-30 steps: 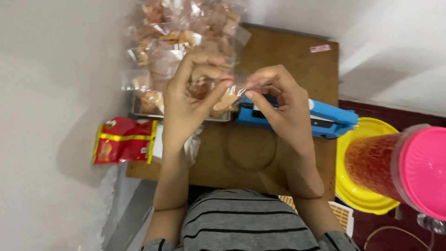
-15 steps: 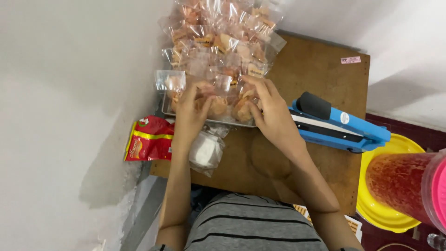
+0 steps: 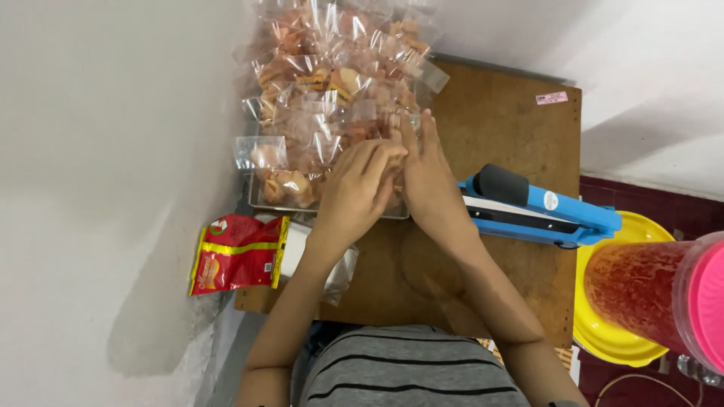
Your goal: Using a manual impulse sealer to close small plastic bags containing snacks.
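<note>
Head view: left hand (image 3: 356,194) and right hand (image 3: 427,181) side by side, touching, both pressed onto the snack bags (image 3: 332,90) heaped on a metal tray (image 3: 260,200). Left grip: fingers curled on a bag at the heap's near edge, can't tell if clamped. Right grip: fingers straight, together, flat on the bags, nothing clamped. Heap runs away from the hands and to their left. Just right of right hand: blue sealer (image 3: 539,211) on the wooden worktop (image 3: 498,128). Near left wrist: red packet (image 3: 237,252). Well right of hands: yellow lid (image 3: 618,332) under jar w/ pink cap (image 3: 664,290).
</note>
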